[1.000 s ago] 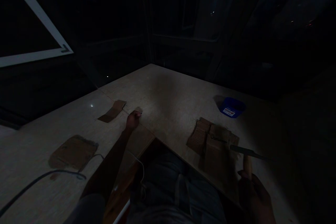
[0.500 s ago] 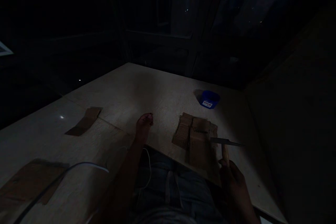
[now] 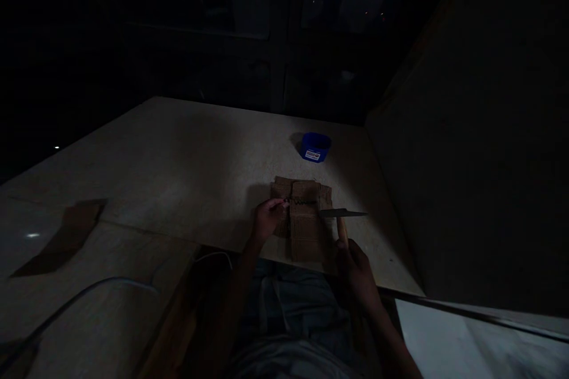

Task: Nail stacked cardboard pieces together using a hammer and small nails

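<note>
The scene is very dark. A stack of brown cardboard pieces [image 3: 306, 222] lies near the front edge of a pale board [image 3: 200, 160]. My left hand [image 3: 267, 219] rests on the stack's left side, fingertips pinched at a small dark row of items [image 3: 302, 202] on top. My right hand [image 3: 355, 266] is closed round the wooden handle of a hammer [image 3: 341, 216], whose metal head points left and right just over the stack's right edge.
A small blue tub [image 3: 315, 147] stands behind the stack. A flat brown piece [image 3: 66, 235] lies at the far left. A cable [image 3: 89, 296] curves across the lower left. A dark upright panel [image 3: 466, 160] closes the right side.
The view has swung right. My left hand moved from the board's left area over to the cardboard stack. My right hand kept the hammer beside the stack.
</note>
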`<state>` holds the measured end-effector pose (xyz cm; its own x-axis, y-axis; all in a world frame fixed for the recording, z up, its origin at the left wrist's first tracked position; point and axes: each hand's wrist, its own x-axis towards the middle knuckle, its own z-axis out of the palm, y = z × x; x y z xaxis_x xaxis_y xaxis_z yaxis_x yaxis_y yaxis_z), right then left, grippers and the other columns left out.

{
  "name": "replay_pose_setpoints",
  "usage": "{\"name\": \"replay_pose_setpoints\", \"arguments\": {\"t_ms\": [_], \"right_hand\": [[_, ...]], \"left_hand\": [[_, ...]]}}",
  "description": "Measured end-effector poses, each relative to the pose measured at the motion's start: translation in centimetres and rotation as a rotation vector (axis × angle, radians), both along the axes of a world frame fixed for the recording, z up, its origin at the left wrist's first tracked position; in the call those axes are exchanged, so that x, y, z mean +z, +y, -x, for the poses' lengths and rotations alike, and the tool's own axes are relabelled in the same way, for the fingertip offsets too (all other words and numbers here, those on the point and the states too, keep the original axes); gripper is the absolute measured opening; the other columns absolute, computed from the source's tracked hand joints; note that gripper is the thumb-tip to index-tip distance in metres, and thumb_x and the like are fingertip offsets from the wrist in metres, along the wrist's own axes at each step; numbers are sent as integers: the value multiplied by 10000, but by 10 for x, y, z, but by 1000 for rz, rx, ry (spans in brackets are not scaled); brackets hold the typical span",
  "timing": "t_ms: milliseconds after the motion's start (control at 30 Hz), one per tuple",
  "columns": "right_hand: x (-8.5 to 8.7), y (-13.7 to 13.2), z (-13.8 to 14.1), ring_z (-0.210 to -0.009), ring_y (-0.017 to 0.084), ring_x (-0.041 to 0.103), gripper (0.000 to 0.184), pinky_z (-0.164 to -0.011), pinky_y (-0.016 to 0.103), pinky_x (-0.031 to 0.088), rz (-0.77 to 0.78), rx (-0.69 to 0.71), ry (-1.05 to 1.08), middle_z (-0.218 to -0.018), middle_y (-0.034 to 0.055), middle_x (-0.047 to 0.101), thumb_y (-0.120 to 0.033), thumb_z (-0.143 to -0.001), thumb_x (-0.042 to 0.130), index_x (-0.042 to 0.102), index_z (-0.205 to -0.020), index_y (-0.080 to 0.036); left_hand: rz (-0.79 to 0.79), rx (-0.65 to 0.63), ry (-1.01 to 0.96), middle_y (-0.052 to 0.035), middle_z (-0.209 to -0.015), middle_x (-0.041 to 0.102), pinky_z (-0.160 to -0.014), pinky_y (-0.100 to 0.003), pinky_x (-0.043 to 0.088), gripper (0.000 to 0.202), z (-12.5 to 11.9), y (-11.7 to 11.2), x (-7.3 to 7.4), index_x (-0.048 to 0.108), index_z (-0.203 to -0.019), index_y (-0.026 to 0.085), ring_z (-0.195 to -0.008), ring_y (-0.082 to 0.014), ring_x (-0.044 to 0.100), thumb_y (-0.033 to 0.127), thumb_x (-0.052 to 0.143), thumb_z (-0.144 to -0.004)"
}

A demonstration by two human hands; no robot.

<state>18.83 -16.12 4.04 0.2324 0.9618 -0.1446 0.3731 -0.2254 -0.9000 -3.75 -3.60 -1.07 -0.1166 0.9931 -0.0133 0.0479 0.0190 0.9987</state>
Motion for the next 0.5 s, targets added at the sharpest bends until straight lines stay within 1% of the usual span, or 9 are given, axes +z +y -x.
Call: {"name": "replay_pose_setpoints", "arguments": {"t_ms": [100,167,267,333,400,500], "right_hand": [[-3,2,3,-695,195,539,504,-597,276,429,21,30,51,-752,26,599,-668,-926,445,589,-895,-186],[-9,4,5,-734,206,561,513,-622,282,443,21,68,83,-798,40,629,-660,-929,450,611,-956,-173],[-21,7,8,-774,218,585,545,-652,293,457,23,101,99,-873,63,672,-664,-931,444,628,-1020,-158],[-27,8,8,-775,223,591,562,-648,295,457,38,109,90,-869,67,677,-675,-928,433,630,-1018,-157],[-31,8,9,-774,227,596,562,-645,296,457,53,113,72,-848,64,674,-678,-927,426,629,-1007,-160],[-31,9,9,-760,223,600,540,-645,297,460,53,116,52,-835,62,675,-663,-934,423,627,-992,-167]], "left_hand": [[-49,-13,101,-60,-914,795,-816,-341,569,207,-11,6,-6,768,-875,195,-854,-216,725,374,708,-791],[-60,-27,172,-42,-909,797,-833,-338,568,153,-15,8,-7,772,-877,209,-863,-212,727,326,701,-808],[-81,-56,286,-31,-937,797,-847,-318,565,131,-17,12,-7,774,-900,215,-888,-200,727,286,680,-843],[-97,-61,342,-36,-955,795,-857,-311,563,127,-17,14,-8,774,-912,210,-903,-197,726,259,669,-859],[-115,-64,396,-41,-952,793,-855,-314,564,120,-16,16,-11,775,-914,207,-901,-200,726,240,670,-864],[-161,-68,462,-44,-940,791,-850,-326,565,115,-15,19,-16,775,-918,213,-896,-208,723,242,672,-875]]}}
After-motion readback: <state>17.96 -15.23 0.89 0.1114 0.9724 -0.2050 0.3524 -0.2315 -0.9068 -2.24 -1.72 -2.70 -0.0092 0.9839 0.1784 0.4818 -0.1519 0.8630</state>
